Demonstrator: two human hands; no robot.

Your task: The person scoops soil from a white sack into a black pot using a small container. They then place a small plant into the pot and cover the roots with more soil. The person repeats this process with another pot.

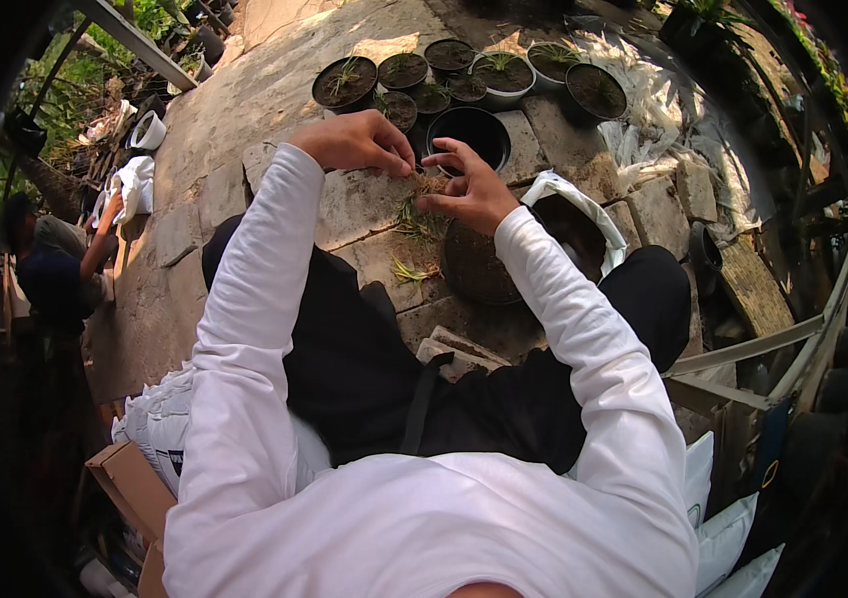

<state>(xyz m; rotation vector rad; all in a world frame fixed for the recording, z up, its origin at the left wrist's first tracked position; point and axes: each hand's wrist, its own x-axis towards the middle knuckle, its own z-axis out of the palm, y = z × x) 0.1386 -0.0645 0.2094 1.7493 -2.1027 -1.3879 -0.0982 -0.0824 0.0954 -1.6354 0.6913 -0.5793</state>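
Note:
Before me, my left hand and my right hand face each other over the paving. Between their fingertips is a small tuft of dry plant roots, with green blades hanging below it. Thumb and fingers of my left hand come together at the tuft's left edge; whether they pinch it is unclear. The right fingers are spread and curved around its other side. An empty-looking black pot stands just beyond. Loose green leaves lie on the pavers. A round dark container of soil sits partly under my right forearm.
Several pots with soil and small plants stand beyond my hands. A white sack with a dark interior is at the right, near crumpled plastic sheeting. Broken blocks lie between my legs. Another person crouches at the far left.

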